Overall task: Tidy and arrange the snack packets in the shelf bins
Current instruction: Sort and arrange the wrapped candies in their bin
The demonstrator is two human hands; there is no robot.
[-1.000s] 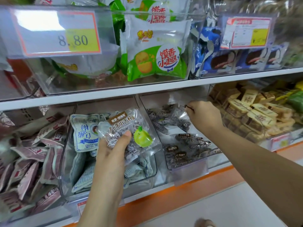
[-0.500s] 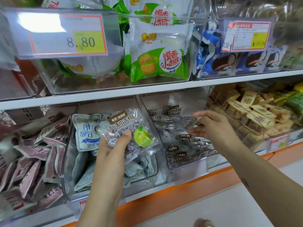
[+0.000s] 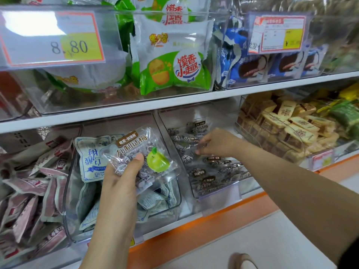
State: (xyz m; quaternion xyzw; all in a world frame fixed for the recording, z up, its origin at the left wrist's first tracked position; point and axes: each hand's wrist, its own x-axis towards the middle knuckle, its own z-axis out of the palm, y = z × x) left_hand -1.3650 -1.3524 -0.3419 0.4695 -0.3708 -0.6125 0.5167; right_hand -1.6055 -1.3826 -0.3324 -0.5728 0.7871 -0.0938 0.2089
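Fingers (image 3: 137,161) of left hand (image 3: 118,185) grip plum packet (image 3: 136,150); right hand (image 3: 218,144) reaches into bin (image 3: 220,194), grasp impossible to tell.

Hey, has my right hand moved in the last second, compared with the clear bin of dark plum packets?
Yes. The right hand has come left and forward, from the clear bin's back right corner to over its middle.

White shelf board (image 3: 136,109), orange trim (image 3: 194,236), pale floor (image 3: 258,241)

Retail shop, snack aisle. White shelves (image 3: 124,111) carry clear bins (image 3: 124,191) of wrapped snacks (image 3: 174,70); price tags (image 3: 52,38), one reading 8.80, are fixed to bin fronts.
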